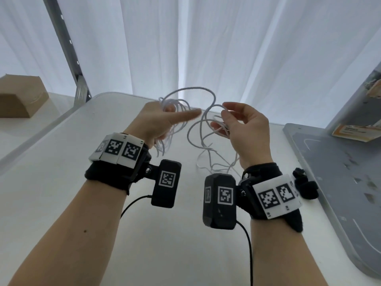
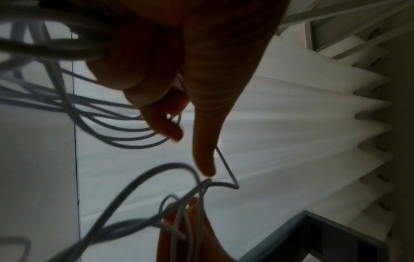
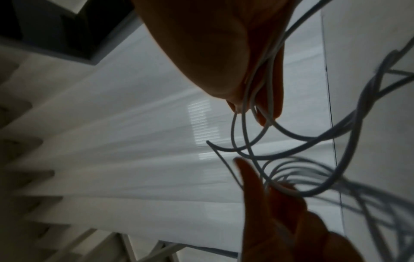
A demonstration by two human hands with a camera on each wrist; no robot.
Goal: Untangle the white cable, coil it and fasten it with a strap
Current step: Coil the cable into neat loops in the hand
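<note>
Both hands hold the white cable (image 1: 196, 87) up above the white table (image 1: 82, 203). My left hand (image 1: 171, 118) has its fingers curled round several gathered loops, thumb stretched out to the right. My right hand (image 1: 226, 120) pinches a few strands of the tangled part; from there the cable hangs to a loose heap on the table. In the left wrist view the loops (image 2: 134, 144) pass through the curled fingers of the left hand (image 2: 179, 88). In the right wrist view the right hand (image 3: 224, 53) grips strands (image 3: 298, 138). A black strap-like piece (image 1: 306, 185) lies beside my right wrist.
A grey tray (image 1: 340, 172) lies at the table's right, with an orange-labelled box (image 1: 354, 131) on it. A cardboard box (image 1: 20, 96) stands on a surface to the left. A metal post (image 1: 70, 48) and white curtains stand behind the table.
</note>
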